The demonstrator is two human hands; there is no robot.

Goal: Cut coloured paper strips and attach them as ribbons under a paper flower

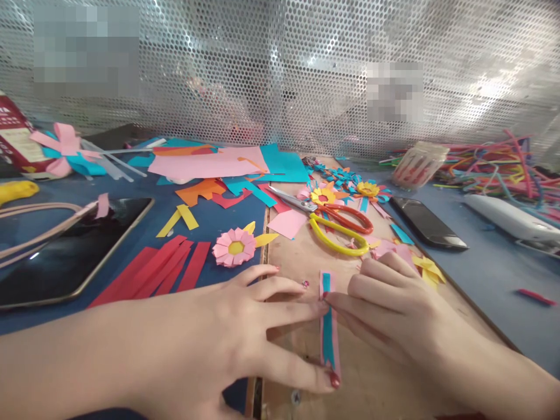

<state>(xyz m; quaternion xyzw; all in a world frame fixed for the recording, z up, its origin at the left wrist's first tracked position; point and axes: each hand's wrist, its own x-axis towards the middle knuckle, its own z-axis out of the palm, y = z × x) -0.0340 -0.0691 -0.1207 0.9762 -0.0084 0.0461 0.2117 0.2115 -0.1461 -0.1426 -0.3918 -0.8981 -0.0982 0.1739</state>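
A narrow blue paper strip (327,332) lies on top of a slightly wider pink strip (336,356), both flat on the wooden board. My left hand (245,321) has its fingers spread, with one fingertip and the thumb pressing on the strips from the left. From the right, my right hand (394,297) meets them, its fingers folded together and the index fingertip pressed on the blue paper. A pink paper flower (235,247) with a yellow centre and yellow leaves sits beyond my left hand. Scissors (339,227) with yellow and orange handles lie beyond the strips.
Red paper strips (157,268) and a tablet (87,245) lie to the left. Coloured paper sheets (210,162) and paper flowers (345,178) are at the back. On the right are a phone (429,223), a tipped clear jar (419,165) and a white glue gun (511,219).
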